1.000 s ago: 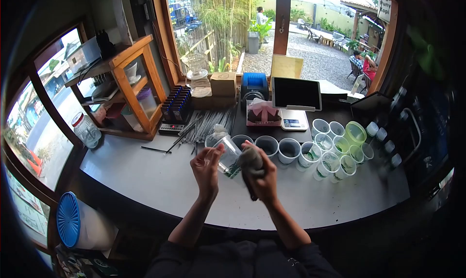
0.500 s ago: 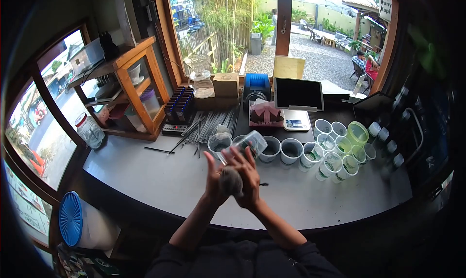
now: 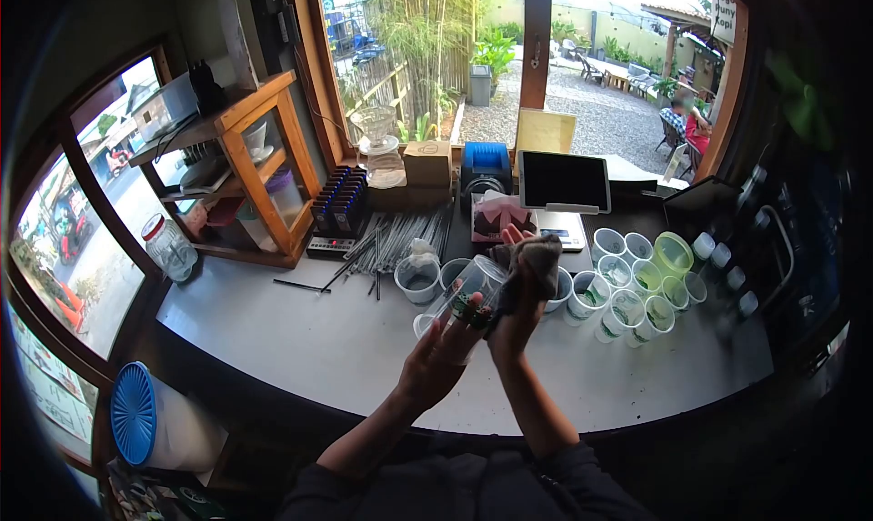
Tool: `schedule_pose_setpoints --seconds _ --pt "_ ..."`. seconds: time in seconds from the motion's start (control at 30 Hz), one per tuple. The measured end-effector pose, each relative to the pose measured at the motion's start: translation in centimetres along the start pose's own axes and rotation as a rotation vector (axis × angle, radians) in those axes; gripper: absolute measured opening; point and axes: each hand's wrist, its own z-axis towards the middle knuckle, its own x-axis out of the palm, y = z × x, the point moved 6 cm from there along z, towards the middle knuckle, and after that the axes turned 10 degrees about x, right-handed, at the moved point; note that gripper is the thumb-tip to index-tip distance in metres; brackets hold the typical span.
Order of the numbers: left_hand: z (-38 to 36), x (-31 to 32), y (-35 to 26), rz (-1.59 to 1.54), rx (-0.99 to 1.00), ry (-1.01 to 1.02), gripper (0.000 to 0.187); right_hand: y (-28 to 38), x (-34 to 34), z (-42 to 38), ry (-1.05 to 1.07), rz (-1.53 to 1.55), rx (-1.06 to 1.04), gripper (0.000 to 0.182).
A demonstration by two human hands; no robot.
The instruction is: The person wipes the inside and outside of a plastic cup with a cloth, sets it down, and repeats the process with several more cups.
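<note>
My left hand [image 3: 438, 359] is closed around a clear plastic cup [image 3: 479, 283] with a dark green print, held tilted above the counter. My right hand [image 3: 515, 325] grips a grey cloth [image 3: 539, 259] just to the right of the cup, with some fingers raised. Part of the cloth seems to lie against the cup's side. Behind my hands stands a row of plastic cups, partly hidden. Its left end is a cup [image 3: 417, 286] with something pale and crumpled on top.
More clear and greenish cups [image 3: 627, 314] stand grouped at the right of the grey counter [image 3: 300, 344]. Straws [image 3: 400, 239], a tablet [image 3: 565, 181], a blue-topped device [image 3: 486, 162] and a wooden cabinet [image 3: 264, 171] line the back. A blue-lidded container [image 3: 173, 421] is at lower left.
The hands have moved apart. My right hand and the cloth have moved up and right, from between the hands to beside the cup. The cup has turned in my left hand.
</note>
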Motion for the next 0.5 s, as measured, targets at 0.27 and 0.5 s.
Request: schedule_pose_setpoints --seconds 0.27,0.5 --pt "1.4 0.4 -4.2 0.586 0.015 0.297 0.059 -1.6 2.2 -6.9 0.052 -0.033 0.045 0.054" --pt "0.1 -2.4 -2.9 0.655 -0.109 0.215 0.054 -0.2 0.7 1.0 0.179 0.366 0.195 0.045"
